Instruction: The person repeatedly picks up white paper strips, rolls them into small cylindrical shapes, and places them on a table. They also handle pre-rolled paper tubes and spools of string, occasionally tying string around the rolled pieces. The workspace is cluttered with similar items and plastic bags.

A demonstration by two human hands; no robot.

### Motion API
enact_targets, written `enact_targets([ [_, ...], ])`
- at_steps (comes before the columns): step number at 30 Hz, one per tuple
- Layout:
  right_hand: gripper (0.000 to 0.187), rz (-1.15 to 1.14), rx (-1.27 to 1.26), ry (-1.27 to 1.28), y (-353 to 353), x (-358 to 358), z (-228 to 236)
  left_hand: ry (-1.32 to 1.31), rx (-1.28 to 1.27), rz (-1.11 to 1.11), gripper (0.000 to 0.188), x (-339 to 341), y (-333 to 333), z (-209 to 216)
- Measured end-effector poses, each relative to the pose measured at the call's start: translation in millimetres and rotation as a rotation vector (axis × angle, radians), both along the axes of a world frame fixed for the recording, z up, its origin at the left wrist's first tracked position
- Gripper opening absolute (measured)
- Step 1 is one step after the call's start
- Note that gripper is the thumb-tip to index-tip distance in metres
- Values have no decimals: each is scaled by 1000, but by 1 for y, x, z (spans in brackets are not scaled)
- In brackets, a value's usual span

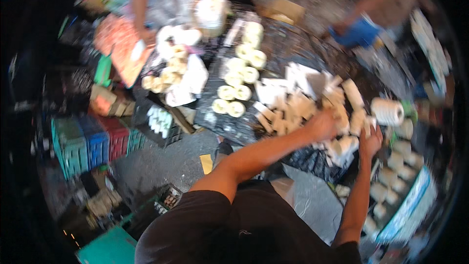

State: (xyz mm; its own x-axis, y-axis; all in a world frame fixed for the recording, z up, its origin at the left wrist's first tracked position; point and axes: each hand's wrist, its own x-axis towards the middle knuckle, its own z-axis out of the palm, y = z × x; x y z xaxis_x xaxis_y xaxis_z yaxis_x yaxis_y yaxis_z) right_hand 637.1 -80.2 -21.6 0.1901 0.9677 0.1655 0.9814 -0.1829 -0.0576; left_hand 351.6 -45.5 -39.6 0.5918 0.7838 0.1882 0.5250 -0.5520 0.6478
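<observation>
My left hand (322, 125) reaches over a heap of tan paper-like pieces (288, 117), its fingers curled beside a pale tan roll (343, 120). Blur hides what is in its grip. To the right, my right hand (373, 141) is closed, with a small whitish thing at its fingertips that is too smeared to name. A tan cylinder (357, 119) lies between the two hands. Just beyond the right hand is a large white ribbed spool (387, 112). More tan cylinders, one of them a long roll (352, 94), lie past my fingers.
Cream ring-shaped rolls (243, 93) stand in rows on the black-covered table (207, 112). Pale rolls (389, 178) fill the right side. Coloured crates (73, 146) stand at left. One person's arm (141, 5) reaches in at far left; another person (386, 7) bends at far right.
</observation>
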Motion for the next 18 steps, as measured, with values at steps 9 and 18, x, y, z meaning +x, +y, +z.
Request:
enact_targets([
  [9,31,773,-141,852,54,-407,94,-454,-277,1252,25,-444,-130,102],
  [18,22,1342,295,386,227,-812,32,-211,41,1386,27,-683,-99,96],
])
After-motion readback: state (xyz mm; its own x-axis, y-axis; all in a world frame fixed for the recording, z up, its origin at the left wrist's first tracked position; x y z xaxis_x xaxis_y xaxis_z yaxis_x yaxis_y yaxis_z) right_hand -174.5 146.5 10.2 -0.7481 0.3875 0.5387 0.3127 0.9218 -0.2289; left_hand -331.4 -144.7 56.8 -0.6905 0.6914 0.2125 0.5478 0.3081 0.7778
